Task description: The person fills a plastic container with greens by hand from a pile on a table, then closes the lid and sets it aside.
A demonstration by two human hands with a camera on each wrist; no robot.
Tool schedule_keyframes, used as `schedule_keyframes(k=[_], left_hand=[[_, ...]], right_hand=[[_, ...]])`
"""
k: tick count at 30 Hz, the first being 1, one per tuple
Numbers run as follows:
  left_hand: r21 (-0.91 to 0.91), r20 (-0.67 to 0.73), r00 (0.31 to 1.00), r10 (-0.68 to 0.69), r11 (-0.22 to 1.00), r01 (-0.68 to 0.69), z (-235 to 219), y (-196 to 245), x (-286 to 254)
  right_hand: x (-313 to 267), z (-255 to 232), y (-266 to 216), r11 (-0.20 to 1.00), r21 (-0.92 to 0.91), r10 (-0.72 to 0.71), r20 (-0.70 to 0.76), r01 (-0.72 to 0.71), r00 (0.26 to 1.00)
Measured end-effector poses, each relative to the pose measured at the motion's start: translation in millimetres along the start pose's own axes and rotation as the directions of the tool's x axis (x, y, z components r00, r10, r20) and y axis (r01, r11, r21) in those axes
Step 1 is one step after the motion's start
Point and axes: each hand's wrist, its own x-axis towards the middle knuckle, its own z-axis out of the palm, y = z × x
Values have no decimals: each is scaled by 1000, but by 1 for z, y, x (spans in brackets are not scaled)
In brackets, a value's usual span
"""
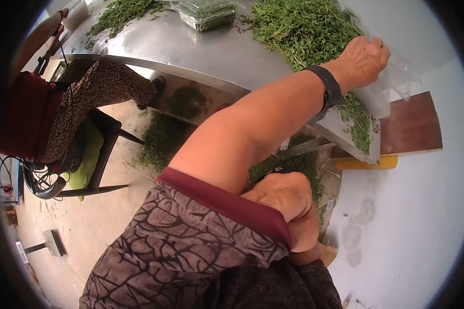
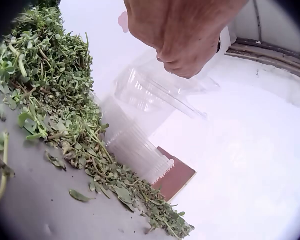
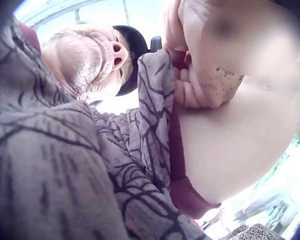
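Your left hand [image 1: 363, 62] is over the clear plastic near the stack of clear containers [image 2: 132, 142], fingers curled, though you cannot tell from here whether they hold any of it. Your right hand [image 1: 290, 201] grips the left sleeve [image 1: 191, 232] at its cuff. The stack sits just beside the heap of greens [image 1: 304, 31], at the table [image 1: 232, 64] edge. Expect the containers to be light, thin, springy and rather slippery, liable to cling together or crease if squeezed; pinch one by its rim.
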Motion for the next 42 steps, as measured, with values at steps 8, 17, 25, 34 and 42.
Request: schedule_keyframes(k=[8, 17, 25, 34, 42], left_hand=[[-73, -286, 955, -74, 996, 55, -34, -16, 4], [-112, -319, 946, 64, 988, -104, -95, -21, -23], [-99, -232, 973, 3, 995, -27, -125, -31, -65], [-234, -155, 979, -134, 968, 96, -129, -8, -82], [-252, -138, 943, -304, 931, 263, -152, -23, -78]], right_hand=[[0, -7, 15, 989, 98, 104, 48, -108, 993], [3, -12, -2, 862, -473, 224, 35, -181, 974], [-5, -65, -38, 756, -621, -240, -560, -209, 793], [38, -93, -57, 603, -794, -543, -473, -70, 694], [33, -114, -74, 605, -776, -610, -596, -179, 522]])
